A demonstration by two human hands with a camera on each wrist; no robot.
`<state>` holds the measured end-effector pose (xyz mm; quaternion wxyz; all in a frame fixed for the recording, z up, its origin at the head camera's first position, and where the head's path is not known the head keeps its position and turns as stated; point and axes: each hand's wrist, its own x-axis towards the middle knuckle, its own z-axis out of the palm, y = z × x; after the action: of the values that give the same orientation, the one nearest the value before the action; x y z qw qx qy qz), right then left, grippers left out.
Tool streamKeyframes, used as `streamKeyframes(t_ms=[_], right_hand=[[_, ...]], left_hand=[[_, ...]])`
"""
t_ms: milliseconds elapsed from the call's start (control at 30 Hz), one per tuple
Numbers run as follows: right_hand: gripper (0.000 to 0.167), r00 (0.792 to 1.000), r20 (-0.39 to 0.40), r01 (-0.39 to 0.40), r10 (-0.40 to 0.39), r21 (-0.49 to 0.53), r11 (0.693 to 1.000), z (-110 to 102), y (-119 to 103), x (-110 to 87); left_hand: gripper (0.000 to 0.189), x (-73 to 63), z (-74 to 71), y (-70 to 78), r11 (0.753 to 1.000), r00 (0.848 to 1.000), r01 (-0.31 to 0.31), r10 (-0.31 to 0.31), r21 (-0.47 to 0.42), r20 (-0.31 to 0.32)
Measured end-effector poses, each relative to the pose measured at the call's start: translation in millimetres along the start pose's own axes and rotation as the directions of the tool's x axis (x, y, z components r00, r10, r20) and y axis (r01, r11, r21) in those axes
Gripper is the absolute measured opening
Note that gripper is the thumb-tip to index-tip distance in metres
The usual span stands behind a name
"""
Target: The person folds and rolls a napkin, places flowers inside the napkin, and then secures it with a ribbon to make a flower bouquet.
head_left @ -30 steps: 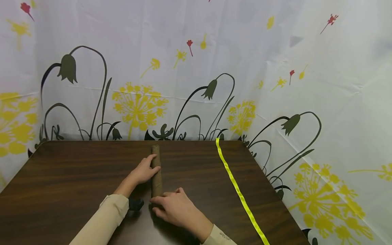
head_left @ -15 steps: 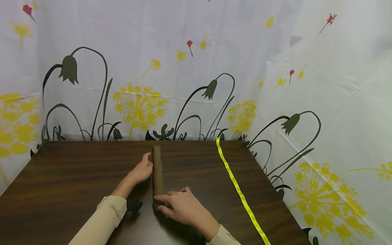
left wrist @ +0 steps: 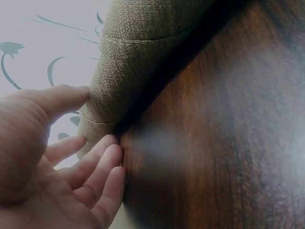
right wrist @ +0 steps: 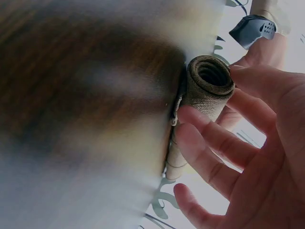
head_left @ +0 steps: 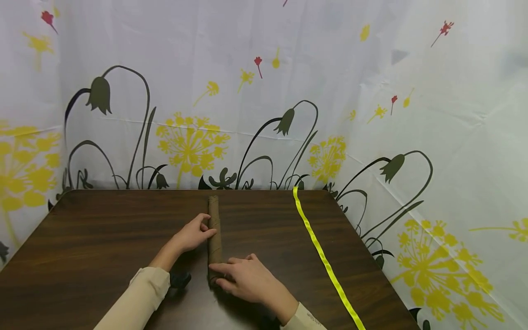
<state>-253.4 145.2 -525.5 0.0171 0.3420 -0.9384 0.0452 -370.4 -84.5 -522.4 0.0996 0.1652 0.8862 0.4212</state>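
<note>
A brown woven cloth (head_left: 215, 250), rolled into a tube, lies lengthwise on the dark wooden table. My left hand (head_left: 194, 236) is at its left side toward the far half. In the left wrist view the thumb (left wrist: 76, 98) touches the roll, and the relaxed fingers (left wrist: 107, 164) lie along its base by the tabletop. My right hand (head_left: 249, 280) loosely grips the near end, thumb and fingertips on different sides of the roll. The right wrist view shows the spiral layers of the cloth (right wrist: 195, 95) and a thin loose edge against the table.
A yellow tape strip (head_left: 319, 250) runs down the right side of the table (head_left: 103, 247). Behind stands a white curtain (head_left: 247, 27) printed with flowers. A black device (head_left: 179, 279) sits at the left wrist.
The left hand lifted its thumb off the roll, then put it back. The right hand has shifted slightly right along with the roll, partly from a small head turn.
</note>
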Motion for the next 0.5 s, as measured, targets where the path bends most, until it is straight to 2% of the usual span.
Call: streamKeyframes(t_ms=[67, 167, 267, 367, 433, 500], right_hand=[[0.045, 1.000, 0.001, -0.022, 0.022, -0.011, 1.000, -1.6, 0.9, 0.2], [0.047, 0.995, -0.032, -0.097, 0.095, -0.062, 0.993, -7.8, 5.0, -0.9], [0.046, 0.975, -0.088, -0.213, 0.204, -0.123, 0.969, -15.8, 17.5, -6.0], [0.039, 0.935, -0.144, -0.341, 0.325, -0.108, 0.934, -24.6, 41.7, -15.6], [0.033, 0.891, -0.177, -0.433, 0.418, -0.058, 0.900, -30.4, 63.2, -23.6], [0.028, 0.839, -0.203, -0.516, 0.505, 0.001, 0.857, -36.8, 86.8, -32.4]], left_hand=[[0.064, 0.5, 0.5, -1.8, 1.000, 1.000, 0.011, -0.011, -0.007, 0.004], [0.058, 2.0, 0.7, -3.4, 1.000, 1.000, 0.017, -0.017, -0.017, 0.000], [0.052, 1.8, -0.9, -3.5, 1.000, 1.000, 0.015, -0.015, -0.024, -0.003], [0.050, -0.8, -4.0, -2.8, 1.000, 1.000, 0.018, -0.017, -0.025, 0.006], [0.050, -2.9, -6.0, -3.0, 1.000, 1.000, 0.021, -0.021, -0.022, 0.015], [0.050, -4.5, -7.6, -3.7, 1.000, 1.000, 0.022, -0.022, -0.019, 0.020]])
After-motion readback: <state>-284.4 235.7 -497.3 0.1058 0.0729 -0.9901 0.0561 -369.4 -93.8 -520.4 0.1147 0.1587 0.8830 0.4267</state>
